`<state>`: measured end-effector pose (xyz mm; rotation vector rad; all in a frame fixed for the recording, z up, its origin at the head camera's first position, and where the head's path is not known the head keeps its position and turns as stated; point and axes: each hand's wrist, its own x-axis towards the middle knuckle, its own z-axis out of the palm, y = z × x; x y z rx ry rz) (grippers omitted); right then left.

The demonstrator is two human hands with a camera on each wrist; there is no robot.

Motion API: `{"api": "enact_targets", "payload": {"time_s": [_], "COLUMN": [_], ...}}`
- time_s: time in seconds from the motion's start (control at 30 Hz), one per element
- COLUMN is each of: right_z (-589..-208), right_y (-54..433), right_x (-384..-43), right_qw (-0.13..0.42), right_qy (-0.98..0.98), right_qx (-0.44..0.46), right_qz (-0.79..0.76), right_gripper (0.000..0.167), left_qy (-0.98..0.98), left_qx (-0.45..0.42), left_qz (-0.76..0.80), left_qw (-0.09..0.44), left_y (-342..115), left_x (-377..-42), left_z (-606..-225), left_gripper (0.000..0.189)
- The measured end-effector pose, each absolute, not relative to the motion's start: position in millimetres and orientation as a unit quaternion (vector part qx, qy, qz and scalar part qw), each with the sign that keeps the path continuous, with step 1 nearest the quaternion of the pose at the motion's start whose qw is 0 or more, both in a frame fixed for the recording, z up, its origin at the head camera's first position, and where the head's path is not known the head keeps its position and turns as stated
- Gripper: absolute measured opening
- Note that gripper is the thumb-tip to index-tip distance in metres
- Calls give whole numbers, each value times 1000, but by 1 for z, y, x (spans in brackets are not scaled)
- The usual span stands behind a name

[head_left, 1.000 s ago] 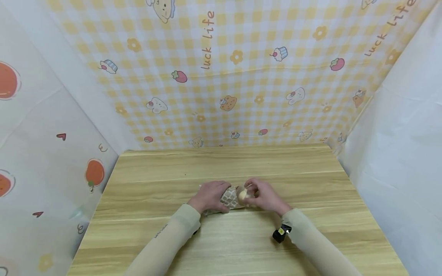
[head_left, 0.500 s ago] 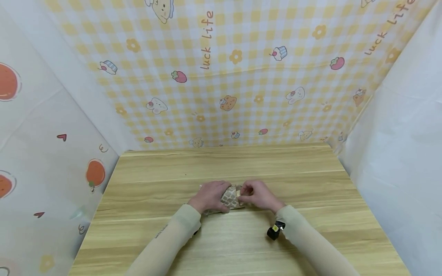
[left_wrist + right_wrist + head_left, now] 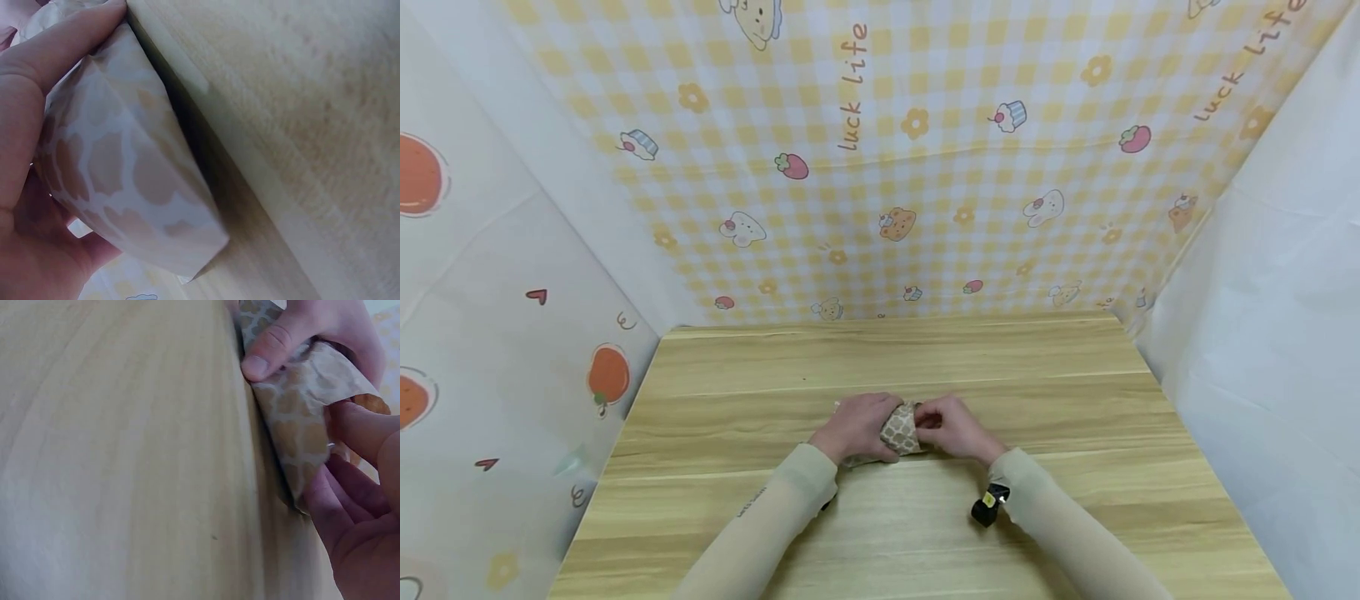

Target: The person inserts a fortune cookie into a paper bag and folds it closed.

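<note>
Right wrist: right hand (image 3: pixel 369 534) reaches into the patterned paper bag (image 3: pixel 292 419)

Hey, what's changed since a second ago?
The right hand moved left, reaching into the mouth of the patterned paper bag; the pale item it held is now out of sight. Whether it let go can't be seen. The left hand still grips the bag.
</note>
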<state>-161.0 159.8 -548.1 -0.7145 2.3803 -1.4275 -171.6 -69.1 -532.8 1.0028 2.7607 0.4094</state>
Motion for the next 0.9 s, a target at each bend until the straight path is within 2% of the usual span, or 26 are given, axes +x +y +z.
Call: {"api": "enact_targets", "payload": {"time_s": [0.3, 0.5, 0.9], "right_z": [-559, -559, -565], "right_y": [156, 154, 146], "right_x": [-160, -156, -152], "right_qw": [143, 148, 121], "right_qy": [803, 792, 779], "right_qx": [-254, -251, -236], "right_qz": [-520, -537, -568], "right_gripper": [14, 22, 17], "left_qy": [926, 925, 926], "left_qx": [340, 342, 341], "left_qz": [136, 138, 136], "left_qw": [89, 88, 90], "left_y": [-69, -70, -69], "left_x": [-173, -173, -172], "left_z": [-533, -532, -531], "left_gripper": [81, 82, 75]}}
